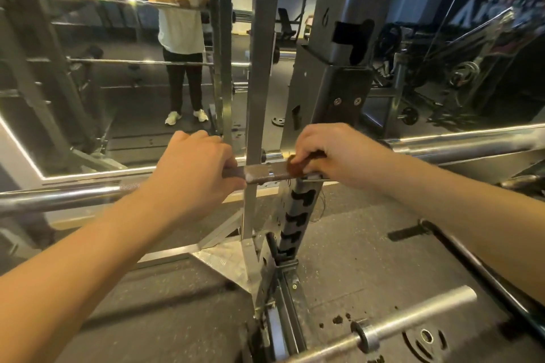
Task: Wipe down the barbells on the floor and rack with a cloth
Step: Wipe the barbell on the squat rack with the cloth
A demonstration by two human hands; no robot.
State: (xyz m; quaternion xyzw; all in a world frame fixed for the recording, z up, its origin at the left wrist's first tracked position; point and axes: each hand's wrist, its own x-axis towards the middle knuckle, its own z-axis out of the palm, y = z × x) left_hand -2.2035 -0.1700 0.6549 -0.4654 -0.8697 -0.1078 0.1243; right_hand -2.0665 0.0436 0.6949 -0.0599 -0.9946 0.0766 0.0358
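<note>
The left hand (194, 165) is gripping the barbell (262, 174) lying on the rack (303, 209), steadying it. The right hand (336, 153) is pinching a brown cloth (295, 167) against it. Wrapping the cloth right around and sliding sideways should be cleaning best.

Long silver steel barbell on the rack (265, 173): polished, glossy chrome along its smooth lengths, with a rough cross-hatched knurled band between them. Small rust-brown cloth wad (295, 167): soft, matt fabric. Grey metal rack upright (261, 68): dull brushed finish; dark rubber floor (354, 244): matt and grainy; silver floor barbell sleeve (418, 314): smooth satin metal.
</note>
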